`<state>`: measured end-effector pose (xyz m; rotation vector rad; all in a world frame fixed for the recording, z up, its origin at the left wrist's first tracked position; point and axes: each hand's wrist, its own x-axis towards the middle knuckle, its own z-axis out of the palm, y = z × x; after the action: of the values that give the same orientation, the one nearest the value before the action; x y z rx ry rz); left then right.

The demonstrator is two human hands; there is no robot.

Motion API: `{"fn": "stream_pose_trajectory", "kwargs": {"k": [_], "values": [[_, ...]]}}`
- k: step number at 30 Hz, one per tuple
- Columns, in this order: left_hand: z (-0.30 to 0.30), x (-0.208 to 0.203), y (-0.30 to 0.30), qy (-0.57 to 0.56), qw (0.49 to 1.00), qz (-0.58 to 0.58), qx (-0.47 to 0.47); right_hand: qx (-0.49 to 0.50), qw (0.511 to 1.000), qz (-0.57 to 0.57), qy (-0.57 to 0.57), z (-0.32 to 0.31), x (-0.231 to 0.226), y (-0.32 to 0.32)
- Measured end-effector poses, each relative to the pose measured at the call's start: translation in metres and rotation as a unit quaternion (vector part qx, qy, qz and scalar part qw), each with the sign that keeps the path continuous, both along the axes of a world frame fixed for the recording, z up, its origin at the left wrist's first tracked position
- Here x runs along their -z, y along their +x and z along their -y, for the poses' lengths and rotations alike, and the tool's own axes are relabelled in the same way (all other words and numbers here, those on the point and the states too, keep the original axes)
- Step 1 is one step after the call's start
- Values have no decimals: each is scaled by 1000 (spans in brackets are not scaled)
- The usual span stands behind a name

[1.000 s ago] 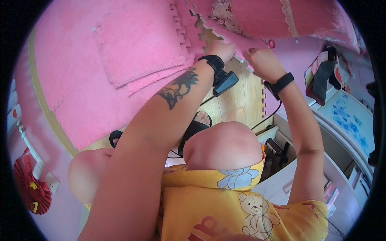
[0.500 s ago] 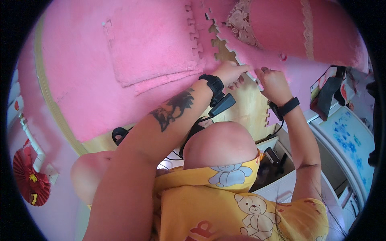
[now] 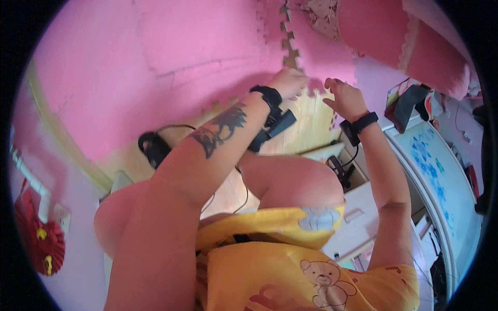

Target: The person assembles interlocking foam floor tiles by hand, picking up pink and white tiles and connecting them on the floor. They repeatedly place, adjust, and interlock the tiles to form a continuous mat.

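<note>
Pink mats [image 3: 324, 57], toothed gap [image 3: 291, 53] beyond left hand [image 3: 289, 84].

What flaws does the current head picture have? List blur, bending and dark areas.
Head view: black corners surround the round fisheye image; head view: the flowered panel bows near the right rim; head view: the left hand and pink mats look soft, slightly blurred.
</note>
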<state>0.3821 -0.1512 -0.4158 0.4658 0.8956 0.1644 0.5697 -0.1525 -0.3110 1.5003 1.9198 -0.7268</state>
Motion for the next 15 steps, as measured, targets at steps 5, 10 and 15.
{"fn": "stream_pose_trajectory", "kwargs": {"k": [5,10,15], "values": [[42,-71,-74,-77,995,-55,34,121,986,-76,-82,23,-76,-8],[66,-163,-154,-125,985,-115,-11,133,977,-122,-117,30,-181,2],[69,-243,-211,-122,958,-182,-186,34,987,-110,-116,-31,-265,12]]}}
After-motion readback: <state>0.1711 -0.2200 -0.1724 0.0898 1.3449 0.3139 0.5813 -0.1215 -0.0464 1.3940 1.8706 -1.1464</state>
